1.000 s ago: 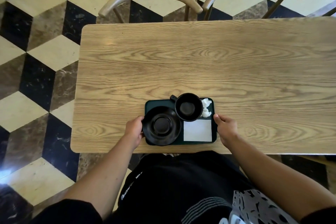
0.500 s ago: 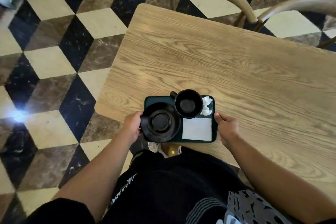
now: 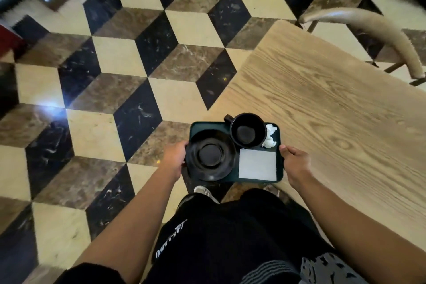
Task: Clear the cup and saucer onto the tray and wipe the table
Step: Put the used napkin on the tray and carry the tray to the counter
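1. The black cup (image 3: 247, 131) stands on the far side of the dark green tray (image 3: 279, 163), with its handle pointing far and left.
2. The black saucer (image 3: 210, 155) lies on the left part of the tray, touching the cup, and its rim sticks out past the tray's left edge.
3. A flat white napkin (image 3: 257, 164) lies on the near right part of the tray. A crumpled tissue (image 3: 270, 136) sits just right of the cup.
4. The left hand (image 3: 174, 159) grips the tray's left edge, beside the saucer.
5. The right hand (image 3: 295, 162) grips the tray's right edge, thumb on top.
6. The tray is held over the floor (image 3: 110, 80), at the left corner of the wooden tabletop (image 3: 334, 108).
7. A chair (image 3: 378, 30) stands at the far right.
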